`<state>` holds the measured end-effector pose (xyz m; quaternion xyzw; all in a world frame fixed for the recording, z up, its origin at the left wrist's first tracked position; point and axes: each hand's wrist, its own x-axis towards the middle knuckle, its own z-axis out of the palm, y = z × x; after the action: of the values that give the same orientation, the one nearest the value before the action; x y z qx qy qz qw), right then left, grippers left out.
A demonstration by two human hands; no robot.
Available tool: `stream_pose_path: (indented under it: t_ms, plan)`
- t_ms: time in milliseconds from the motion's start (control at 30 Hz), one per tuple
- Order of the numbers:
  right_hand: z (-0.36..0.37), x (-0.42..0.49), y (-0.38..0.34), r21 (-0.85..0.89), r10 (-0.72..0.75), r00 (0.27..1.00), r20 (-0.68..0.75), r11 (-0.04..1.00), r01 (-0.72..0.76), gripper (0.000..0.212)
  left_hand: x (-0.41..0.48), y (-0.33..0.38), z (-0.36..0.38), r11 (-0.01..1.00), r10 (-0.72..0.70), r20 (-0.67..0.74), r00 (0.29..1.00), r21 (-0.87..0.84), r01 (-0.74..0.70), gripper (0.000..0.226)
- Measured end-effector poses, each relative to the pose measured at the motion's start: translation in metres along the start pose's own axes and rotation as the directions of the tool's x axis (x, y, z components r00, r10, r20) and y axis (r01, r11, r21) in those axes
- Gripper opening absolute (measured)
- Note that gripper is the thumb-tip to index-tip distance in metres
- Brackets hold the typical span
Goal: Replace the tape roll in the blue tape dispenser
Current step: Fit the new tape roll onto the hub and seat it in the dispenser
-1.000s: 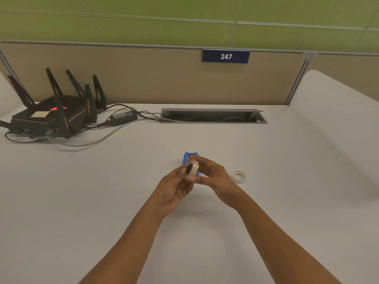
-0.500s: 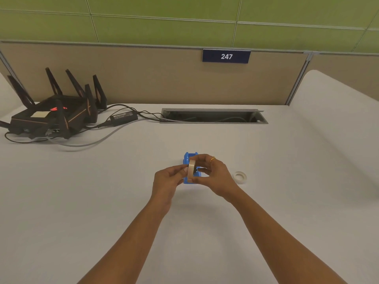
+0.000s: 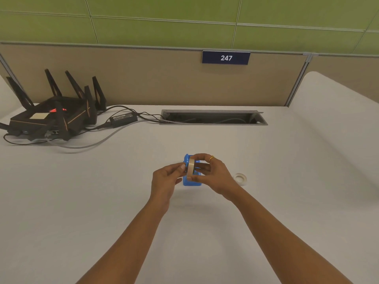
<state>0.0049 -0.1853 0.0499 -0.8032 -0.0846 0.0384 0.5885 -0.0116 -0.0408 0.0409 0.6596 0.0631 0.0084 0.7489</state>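
Note:
A beige tape roll (image 3: 191, 168) stands on edge just above the blue tape dispenser (image 3: 190, 182), which sits on the white desk at centre. My right hand (image 3: 213, 174) pinches the roll from the right, thumb below and fingers over the top. My left hand (image 3: 167, 181) touches the roll's left face with thumb and fingertips. Most of the dispenser is hidden behind the roll and my fingers. A small, nearly spent white tape roll (image 3: 240, 178) lies flat on the desk to the right of my right hand.
A black router (image 3: 51, 117) with upright antennas sits at the back left, with a power brick (image 3: 123, 118) and cables trailing toward an open cable slot (image 3: 213, 117) at the desk's rear. A beige partition runs behind, carrying a sign reading 247.
The roll has turned from face-on to edge-on and come down closer over the blue dispenser. Both hands moved slightly forward with it.

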Motion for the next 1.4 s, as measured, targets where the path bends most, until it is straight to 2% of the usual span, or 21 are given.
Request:
stream_pose_path:
  t_ms: [133,233,400,533,667,833,1400]
  plan:
    - [0.000,0.003,0.000,-0.009,-0.045,0.999,0.001,0.999,0.045,0.051,0.003,-0.001,0.002,0.999,0.050,0.004,0.999,0.005,-0.051,0.010]
    - [0.001,0.004,0.000,-0.012,-0.075,0.997,0.012,0.997,0.075,0.054,0.008,-0.001,0.004,0.999,0.026,0.025,0.999,-0.020,-0.026,0.017]
    - [0.002,0.005,0.002,0.011,-0.092,0.995,0.026,0.996,0.092,0.052,0.013,0.002,0.001,0.998,-0.002,0.179,0.984,-0.064,0.013,0.020]
    - [0.001,0.005,0.005,-0.013,-0.095,0.995,0.038,0.995,0.096,0.052,0.016,0.002,-0.001,0.997,0.002,0.221,0.975,-0.079,0.016,0.020]
    - [0.003,0.004,0.005,-0.019,-0.084,0.996,0.008,0.996,0.084,0.056,0.019,-0.001,-0.002,0.998,0.016,0.201,0.980,-0.070,-0.002,0.025]
    - [0.002,0.004,0.006,-0.064,-0.092,0.996,-0.012,0.994,0.091,0.047,0.021,-0.004,-0.002,0.999,0.027,0.184,0.982,-0.044,-0.019,0.033]
    - [0.000,0.006,0.006,-0.030,-0.080,0.996,0.046,0.996,0.082,0.044,0.021,-0.002,-0.002,1.000,-0.010,0.192,0.981,-0.008,0.012,0.025]
